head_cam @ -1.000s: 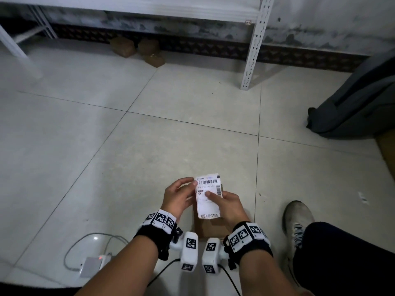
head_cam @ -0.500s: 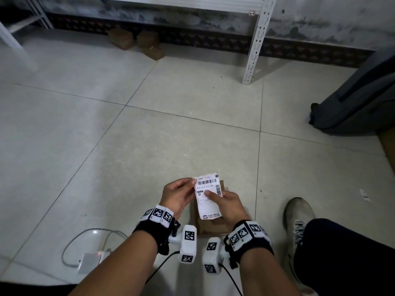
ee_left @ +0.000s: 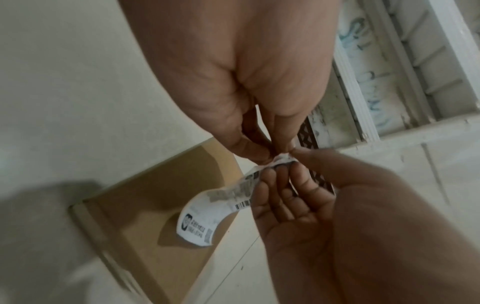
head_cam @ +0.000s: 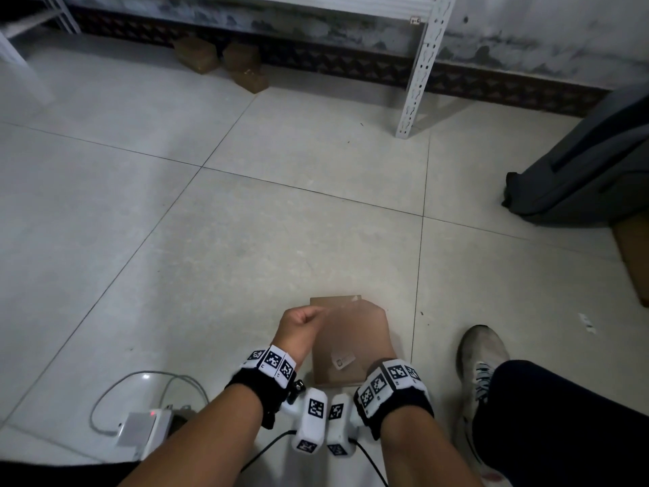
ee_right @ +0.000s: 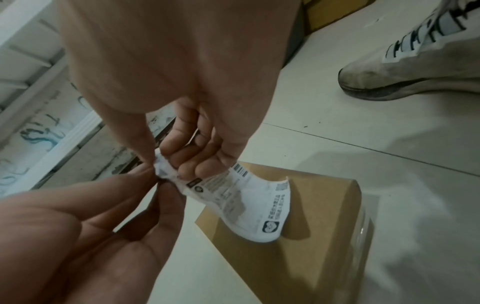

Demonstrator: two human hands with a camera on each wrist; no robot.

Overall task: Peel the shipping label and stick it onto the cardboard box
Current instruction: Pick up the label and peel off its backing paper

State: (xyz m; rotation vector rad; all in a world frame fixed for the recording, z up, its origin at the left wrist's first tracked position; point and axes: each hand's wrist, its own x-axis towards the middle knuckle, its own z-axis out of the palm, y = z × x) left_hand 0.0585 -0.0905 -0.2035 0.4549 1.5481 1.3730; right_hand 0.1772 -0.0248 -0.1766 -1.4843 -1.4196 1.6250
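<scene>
Right wrist view: right hand (ee_right: 182, 102) and left hand (ee_right: 85, 226) both pinch the curled shipping label (ee_right: 241, 203) above the cardboard box (ee_right: 311, 257).

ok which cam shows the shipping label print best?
Right wrist: the shipping label faces the lens, barcode and logo clear, above the cardboard box. Left wrist shows it curled, partly blurred. Head view shows only a small low patch.

Dimly lit pale floor tiles (head_cam: 246, 212) are bordered by a stained wall (head_cam: 526, 29); a white metal shelving upright (head_cam: 416, 82) is seen.
</scene>
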